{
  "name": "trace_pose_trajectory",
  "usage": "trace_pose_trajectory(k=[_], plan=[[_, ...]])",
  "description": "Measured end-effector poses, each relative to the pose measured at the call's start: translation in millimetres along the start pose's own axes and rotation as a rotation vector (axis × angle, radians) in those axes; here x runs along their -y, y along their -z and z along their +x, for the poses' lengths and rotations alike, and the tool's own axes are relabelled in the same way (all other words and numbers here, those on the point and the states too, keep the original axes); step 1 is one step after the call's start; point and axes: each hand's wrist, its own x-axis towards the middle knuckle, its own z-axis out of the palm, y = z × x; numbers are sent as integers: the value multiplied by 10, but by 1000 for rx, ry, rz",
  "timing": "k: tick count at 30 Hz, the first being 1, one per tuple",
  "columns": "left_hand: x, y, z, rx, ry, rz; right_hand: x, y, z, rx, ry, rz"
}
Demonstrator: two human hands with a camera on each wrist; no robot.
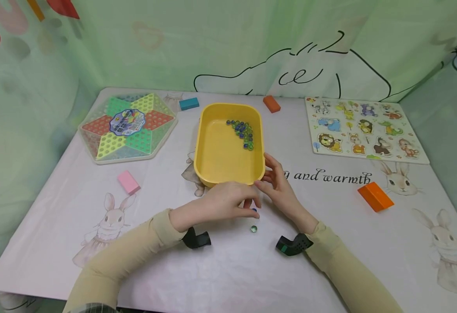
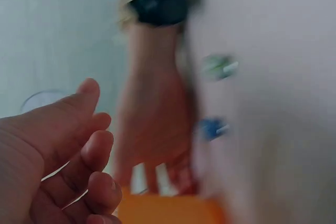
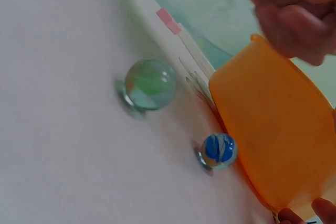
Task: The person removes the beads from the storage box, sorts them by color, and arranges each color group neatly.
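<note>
A yellow plastic bin [image 1: 217, 148] stands mid-table, with several blue and green glass marbles [image 1: 246, 134] gathered toward its right side. My left hand [image 1: 226, 201] hovers just outside the bin's near edge, fingers loosely bent; in the left wrist view nothing shows between thumb and fingers. Below it on the table lie a blue-swirled marble [image 3: 219, 150] and, closer to me, a clear green marble [image 3: 150, 84]. My right hand [image 1: 282, 193] touches the bin's near right corner, with its fingers along the outer wall and the thumb at the front.
Left of the bin lies a hexagonal Chinese checkers board [image 1: 128, 126], with a pink block [image 1: 128, 182] nearer me. Behind are a blue block [image 1: 189, 103] and an orange-red block [image 1: 271, 104]. To the right lie an animal puzzle board [image 1: 363, 130] and an orange block [image 1: 375, 197].
</note>
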Motion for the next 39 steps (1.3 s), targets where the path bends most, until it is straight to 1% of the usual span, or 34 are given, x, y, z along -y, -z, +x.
trace_pose_trajectory(k=[2,3,5,7,11,13,15,19,21,23,26,30,32,36,39], plan=[[1,131,29,-44,5,-19,0,0,-1,1,-9,-5],[4,197,48,-64,18,-25,-1,1,1,0,-10,-2],[20,336,106,-99,52,-33,2,2,3,2,-20,-1],[65,464,192,-117,99,-26,5,5,7,4,-26,-2],[249,657,406,-121,222,-56,15,12,17,7,-46,-9],[367,710,502,-120,285,-81,15,14,22,9,-54,-18],[471,739,581,-127,328,-103,17,11,27,9,-63,-26],[630,750,716,-127,390,-112,18,5,25,6,-77,-29],[693,733,781,-113,417,-89,17,5,21,2,-76,-28],[751,705,848,-83,447,-52,11,5,17,-1,-70,-27],[808,652,939,-7,489,40,9,1,12,-2,-59,-27],[841,578,1028,108,511,180,16,-4,5,-3,-58,-23],[847,544,1052,145,514,238,20,-4,4,-5,-63,-23],[848,492,1075,183,528,300,26,-4,3,-3,-65,-25],[847,461,1085,200,542,319,24,-7,4,-2,-63,-24]])
